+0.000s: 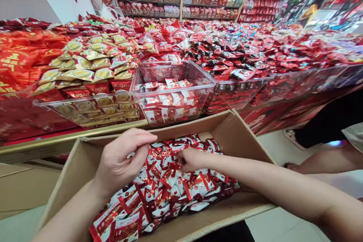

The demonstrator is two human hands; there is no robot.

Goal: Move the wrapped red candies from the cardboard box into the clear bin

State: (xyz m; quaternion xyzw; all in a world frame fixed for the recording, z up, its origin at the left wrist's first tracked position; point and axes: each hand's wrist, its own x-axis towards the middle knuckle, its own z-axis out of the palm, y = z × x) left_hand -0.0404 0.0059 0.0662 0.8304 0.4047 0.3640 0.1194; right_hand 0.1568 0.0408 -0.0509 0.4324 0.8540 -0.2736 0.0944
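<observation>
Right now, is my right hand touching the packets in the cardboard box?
Touching. The head view shows your right hand down among the red-and-white packets, against their wrappers.

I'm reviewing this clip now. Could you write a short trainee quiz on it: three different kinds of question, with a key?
1. Fill in: the fingers of the ____ hand reach down among the red-and-white packets in the cardboard box.

2. Multiple choice: which word is printed on the packs immediately left of the partly filled clear plastic bin?
A) MANGO
B) DURIAN
C) COCONUT

3. True or false: the contents of that partly filled bin are heaped above its rim.

Key
1. Right; the right hand is in the pile, while the left hand is raised above the box.
2. B.
3. False; they lie below the rim.
</observation>
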